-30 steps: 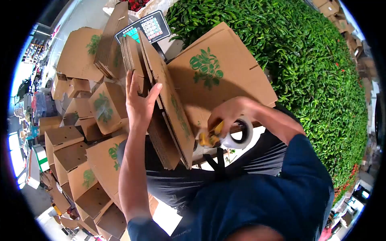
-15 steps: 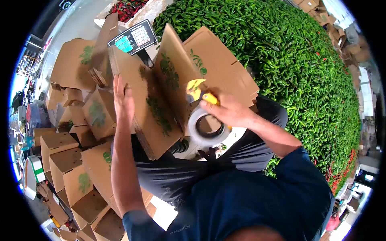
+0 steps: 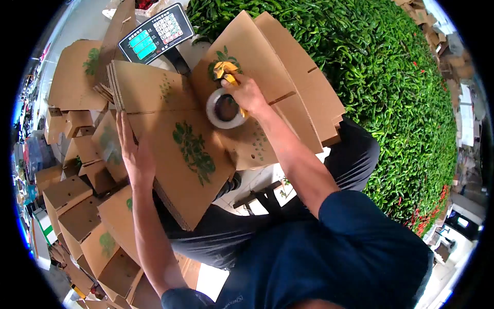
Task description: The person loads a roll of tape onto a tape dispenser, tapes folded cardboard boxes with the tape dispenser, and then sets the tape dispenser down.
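My right hand [image 3: 243, 94] is wrapped round the handle of a yellow tape dispenser [image 3: 226, 69], which carries a large roll of clear tape [image 3: 225, 109]. It is over a flattened cardboard sheet [image 3: 257, 56] with a green plant print, leaning to the right. My left hand [image 3: 135, 154] lies against the left edge of a stack of folded cardboard [image 3: 175, 149], its fingers stretched along the edge and the thumb hidden. The two printed faces meet in a V above my lap. Another folded carton [image 3: 303, 77] lies behind the right sheet.
A scale display [image 3: 157, 33] stands behind the cardboard. Green peppers [image 3: 391, 113] are heaped along the right. Open cardboard boxes [image 3: 77, 216] crowd the left side, with flattened cartons [image 3: 74, 77] above them. My legs are below the cardboard.
The right-hand sheet has swung over to the right, away from the left stack. My right hand has lifted the tape dispenser up and left over it. My left hand has moved slightly left.
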{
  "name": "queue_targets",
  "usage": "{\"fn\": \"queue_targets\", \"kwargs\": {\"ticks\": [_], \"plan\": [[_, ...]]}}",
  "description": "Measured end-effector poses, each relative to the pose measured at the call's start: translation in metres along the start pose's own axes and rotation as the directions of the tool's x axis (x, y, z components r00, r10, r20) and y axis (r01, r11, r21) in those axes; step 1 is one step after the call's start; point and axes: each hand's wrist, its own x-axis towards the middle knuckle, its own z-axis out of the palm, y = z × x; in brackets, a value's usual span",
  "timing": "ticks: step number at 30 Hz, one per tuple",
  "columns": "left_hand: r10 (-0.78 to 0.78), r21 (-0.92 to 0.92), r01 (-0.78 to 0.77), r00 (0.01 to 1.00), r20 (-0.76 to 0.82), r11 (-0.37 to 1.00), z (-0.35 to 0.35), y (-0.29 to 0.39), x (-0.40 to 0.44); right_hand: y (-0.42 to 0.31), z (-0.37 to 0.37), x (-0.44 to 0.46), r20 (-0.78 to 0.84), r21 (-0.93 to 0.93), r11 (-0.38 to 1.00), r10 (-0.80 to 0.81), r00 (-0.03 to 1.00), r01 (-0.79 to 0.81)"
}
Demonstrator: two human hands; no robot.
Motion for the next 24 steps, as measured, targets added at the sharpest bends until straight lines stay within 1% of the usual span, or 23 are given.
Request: {"fn": "queue_targets", "kwargs": {"ticks": [1,2,4,5,6,7,8,11,14,18,19,22,23,24], "plan": [[-0.056,-0.067,0.055,0.998,0.0,0.996,-0.002,0.003,0.0,0.015,0.011,0.022,0.105,0.299,0.952,0.028,0.994,-0.058],[-0.074,-0.081,0.074,0.997,0.006,0.994,-0.005,0.005,0.0,0.017,0.022,0.032,0.199,0.448,0.881,0.066,0.978,-0.15],[-0.123,-0.112,0.123,0.992,0.008,0.986,-0.007,0.005,-0.001,0.019,0.041,0.057,0.276,0.39,0.914,-0.001,0.961,-0.111],[-0.123,-0.076,0.123,0.992,0.004,0.99,-0.008,0.002,-0.003,0.012,0.05,0.067,0.315,0.311,0.948,-0.032,0.949,-0.071],[-0.145,-0.095,0.145,0.989,0.012,0.985,-0.009,0.003,-0.003,0.008,0.054,0.073,0.296,0.153,0.988,-0.034,0.955,-0.012],[-0.164,-0.114,0.165,0.986,0.017,0.98,-0.01,0.006,-0.002,-0.021,0.052,0.072,0.338,-0.016,0.995,0.102,0.935,-0.103],[-0.183,-0.133,0.184,0.983,0.019,0.974,-0.01,0.009,-0.002,-0.043,0.051,0.072,0.357,-0.187,0.966,0.237,0.904,-0.18],[-0.186,-0.111,0.187,0.982,0.022,0.976,-0.01,0.007,-0.002,-0.041,0.066,0.094,0.351,-0.177,0.983,0.102,0.931,-0.041],[-0.177,-0.138,0.178,0.984,0.02,0.974,-0.007,0.005,-0.002,-0.039,0.081,0.121,0.434,-0.263,0.957,0.002,0.901,0.125],[-0.09,-0.13,0.091,0.996,0.015,0.987,-0.005,0.003,-0.002,-0.042,0.112,0.139,0.51,-0.505,0.846,0.13,0.851,0.173],[-0.078,-0.117,0.079,0.997,0.014,0.99,-0.005,0.0,-0.001,-0.039,0.111,0.135,0.56,-0.411,0.871,0.009,0.829,0.268],[-0.071,-0.098,0.072,0.997,0.01,0.993,-0.007,-0.007,-0.001,-0.035,0.091,0.103,0.715,-0.237,0.878,-0.133,0.686,0.417],[-0.065,-0.098,0.066,0.998,0.009,0.993,-0.006,-0.006,0.0,-0.023,0.092,0.091,0.71,-0.369,0.833,-0.035,0.704,0.413],[-0.063,-0.111,0.062,0.998,0.0,0.992,-0.004,-0.002,0.002,-0.013,0.086,0.068,0.712,-0.31,0.873,-0.049,0.701,0.376]]}}
